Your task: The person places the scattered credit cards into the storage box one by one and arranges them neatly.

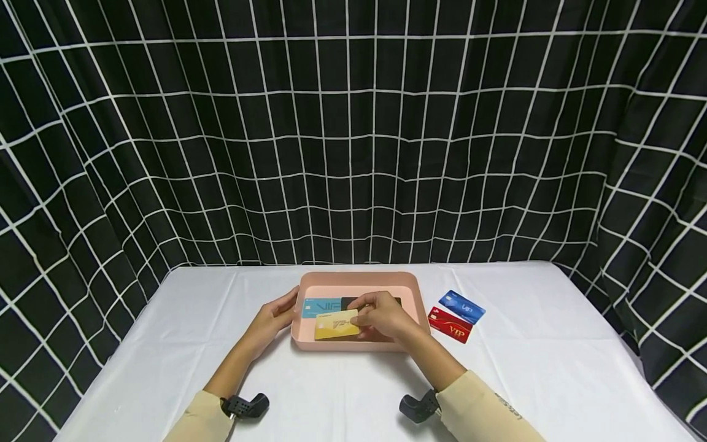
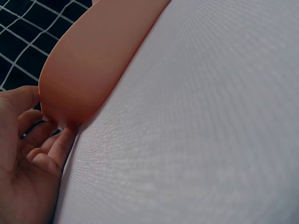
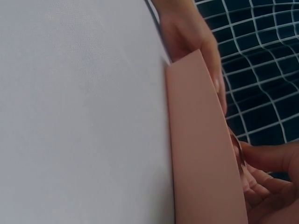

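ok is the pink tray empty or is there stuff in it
Not empty: the head view shows a light blue card lying inside the pink tray.

The tray [image 1: 353,347] sits on the tabletop [image 1: 331,393], the curtain [image 1: 375,153] behind. Right of the tray lie a near card [image 1: 450,326] and, behind it, a far card [image 1: 463,307]. The left hand [image 1: 272,320] touches the tray's left end; the right hand [image 1: 382,315], over the tray, holds a third card [image 1: 332,326] before a fourth card [image 1: 320,307] lying inside.
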{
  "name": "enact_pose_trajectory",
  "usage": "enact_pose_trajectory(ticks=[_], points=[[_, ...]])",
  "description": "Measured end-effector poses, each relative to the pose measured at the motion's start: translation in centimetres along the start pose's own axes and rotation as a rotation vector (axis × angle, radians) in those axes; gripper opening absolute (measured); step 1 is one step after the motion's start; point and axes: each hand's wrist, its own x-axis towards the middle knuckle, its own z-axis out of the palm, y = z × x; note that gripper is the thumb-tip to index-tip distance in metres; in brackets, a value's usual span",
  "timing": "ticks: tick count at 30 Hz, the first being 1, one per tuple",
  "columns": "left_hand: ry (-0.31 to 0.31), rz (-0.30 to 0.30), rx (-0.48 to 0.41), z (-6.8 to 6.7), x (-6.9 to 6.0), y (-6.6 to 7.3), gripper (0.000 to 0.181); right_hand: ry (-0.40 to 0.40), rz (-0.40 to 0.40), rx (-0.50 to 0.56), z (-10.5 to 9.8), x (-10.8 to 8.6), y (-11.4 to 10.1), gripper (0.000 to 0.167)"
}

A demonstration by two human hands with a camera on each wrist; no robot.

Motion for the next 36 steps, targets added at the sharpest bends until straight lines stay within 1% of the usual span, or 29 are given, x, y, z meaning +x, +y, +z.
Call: enact_pose_trajectory(ticks=[3,8,13,18,25,29,33,36], points=[[-0.008,0.002,-0.007,0.0,0.0,0.0,0.06,-0.001,0.017,0.012,0.4,0.1,0.0,0.031],[-0.003,-0.005,-0.002,0.0,-0.1,0.1,0.06,-0.015,0.036,0.033,1.1,0.3,0.0,0.031],[-0.007,0.001,0.007,-0.1,-0.2,0.1,0.06,-0.032,0.01,0.014,1.7,0.6,-0.1,0.031],[0.0,0.003,0.011,-0.1,-0.1,0.2,0.06,-0.019,0.002,-0.024,2.2,0.9,0.0,0.029],[0.012,0.009,0.03,-0.1,-0.1,0.4,0.059,0.014,0.028,-0.056,2.6,1.5,0.3,0.027],[0.017,0.006,0.03,-0.1,0.0,0.2,0.059,0.021,0.05,-0.039,2.7,1.6,0.3,0.027],[0.004,0.002,0.023,-0.2,0.1,0.0,0.06,0.019,0.082,-0.016,2.7,1.6,0.2,0.026],[-0.002,0.007,0.022,-0.2,0.1,0.0,0.06,0.012,0.091,-0.005,2.8,1.6,0.2,0.025]])
